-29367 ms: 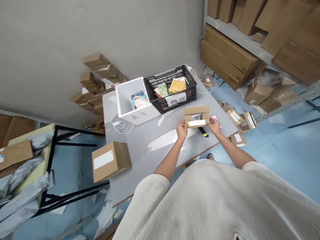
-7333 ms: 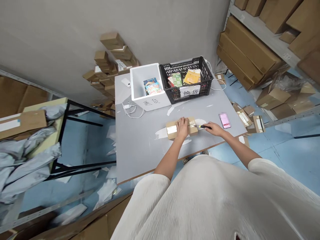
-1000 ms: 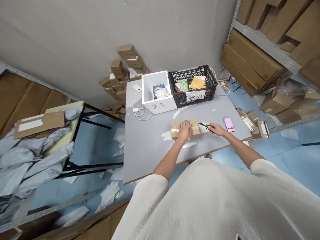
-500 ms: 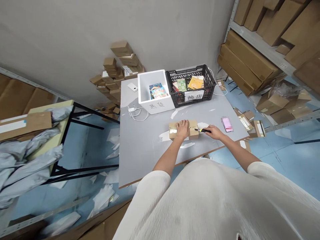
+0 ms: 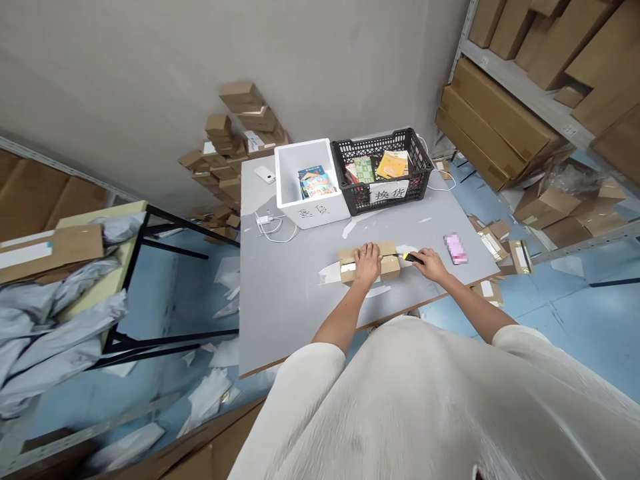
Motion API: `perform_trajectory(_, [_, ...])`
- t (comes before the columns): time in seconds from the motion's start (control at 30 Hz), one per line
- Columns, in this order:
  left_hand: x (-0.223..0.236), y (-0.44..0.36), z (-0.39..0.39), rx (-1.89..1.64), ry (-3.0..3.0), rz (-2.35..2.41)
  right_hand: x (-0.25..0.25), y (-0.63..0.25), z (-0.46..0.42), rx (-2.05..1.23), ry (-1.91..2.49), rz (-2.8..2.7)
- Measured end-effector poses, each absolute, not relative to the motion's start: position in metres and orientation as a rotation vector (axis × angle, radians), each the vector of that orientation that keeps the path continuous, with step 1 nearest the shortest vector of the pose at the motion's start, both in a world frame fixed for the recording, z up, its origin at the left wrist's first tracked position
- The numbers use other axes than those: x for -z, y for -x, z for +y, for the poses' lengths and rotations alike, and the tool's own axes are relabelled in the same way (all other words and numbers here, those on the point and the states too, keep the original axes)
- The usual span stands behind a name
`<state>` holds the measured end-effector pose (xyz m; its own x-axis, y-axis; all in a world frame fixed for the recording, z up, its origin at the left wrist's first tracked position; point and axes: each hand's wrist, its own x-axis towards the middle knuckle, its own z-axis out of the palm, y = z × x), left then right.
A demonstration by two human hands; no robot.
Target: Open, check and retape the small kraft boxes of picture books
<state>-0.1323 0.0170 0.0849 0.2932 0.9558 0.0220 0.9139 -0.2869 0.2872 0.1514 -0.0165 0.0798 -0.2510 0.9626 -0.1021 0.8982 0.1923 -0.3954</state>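
A small taped cardboard box [image 5: 389, 268] lies on the grey table [image 5: 290, 300] near its front edge. My left hand [image 5: 368, 264] presses down across the top of the box, its fingers reaching the far edge and holding it in place. In my right hand [image 5: 429, 264] is a utility knife [image 5: 413, 258] with a black and yellow handle, gripped in closed fingers. Its thin blade points left over the right end of the box, along the seam. Whether the blade is inside the seam is too small to tell.
Behind the box stand a white foam bin [image 5: 320, 215] and a black plastic crate [image 5: 345, 203], both with booklets inside. A pixelated pink item [image 5: 455, 248] lies to the right. White paper scraps [image 5: 351, 228] and a white cable [image 5: 277, 233] are also on the table.
The knife and my right hand have shifted slightly right, toward the box's right end. My left hand stays on the box.
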Motion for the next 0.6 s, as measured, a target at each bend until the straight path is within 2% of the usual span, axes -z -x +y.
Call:
perform_trajectory(0.2, [-0.083,0.13,0.015,-0.285,-2.323,1.75,-0.073,-0.16,-0.02,-0.535,1.852,-2.193])
perform_trajectory(0.47, [-0.088,0.13,0.01,-0.278,-2.279,1.762,-0.069,-0.158,0.006,-0.647,1.777,-2.217])
perform_trajectory(0.6, [-0.086,0.13,0.01,-0.255,-2.283,1.787,-0.072,-0.183,0.027,-0.539,1.97,-1.988])
